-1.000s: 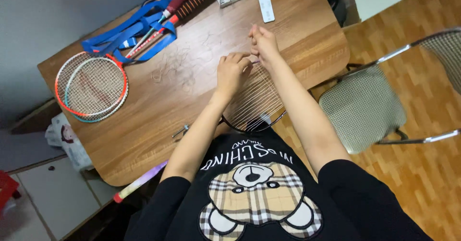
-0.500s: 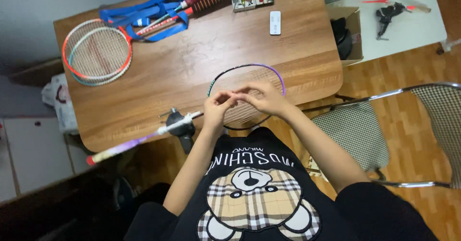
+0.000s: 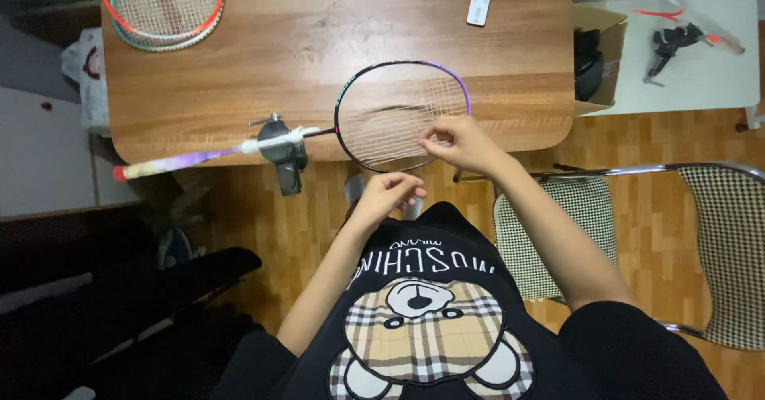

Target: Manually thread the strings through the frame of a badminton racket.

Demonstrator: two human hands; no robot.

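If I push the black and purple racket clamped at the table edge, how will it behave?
The black and purple racket probably resists sliding, since a dark clamp grips its shaft. Its thin frame looks light. Its loose strings near the right hand likely flex.

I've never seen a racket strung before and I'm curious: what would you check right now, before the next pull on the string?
1. Racket held steady: ok, a clamp at the table edge grips its shaft.
2. Right hand on the strings: ok, fingers pinch at the lower right of the head.
3. Left hand placement: ok, off the racket, closed below the frame, above the lap.
4. String between the hands: cannot tell, too thin to see.
5. String pattern complete: not ok, the weave looks uneven with gaps.
6. Second racket out of the way: ok, at the far corner.
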